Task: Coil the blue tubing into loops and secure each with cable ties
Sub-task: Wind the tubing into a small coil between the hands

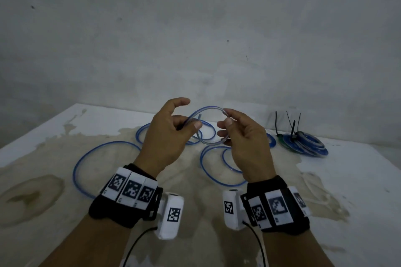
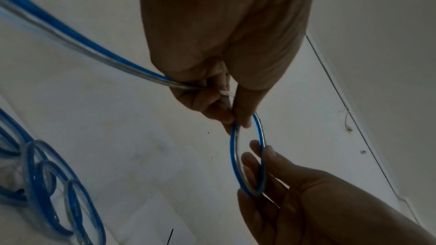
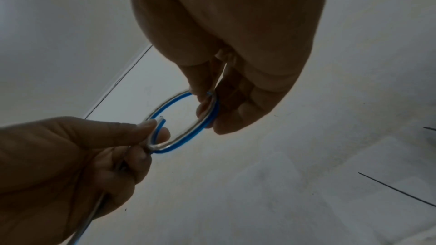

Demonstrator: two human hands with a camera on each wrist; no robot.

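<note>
Both hands hold a small loop of blue tubing in the air above the table. My left hand pinches the loop's left side near the cut end, thumb against fingers; the left wrist view shows the same pinch on the blue tubing. My right hand pinches the loop's right side, as the right wrist view shows on the blue tubing. The rest of the tubing trails down in wide curves over the table. A tied coil with black cable ties sticking up lies at the right.
The table is white with large brown stains and meets a grey wall at the back. Loose tubing curves lie under and between my wrists. Thin black lines cross the right wrist view.
</note>
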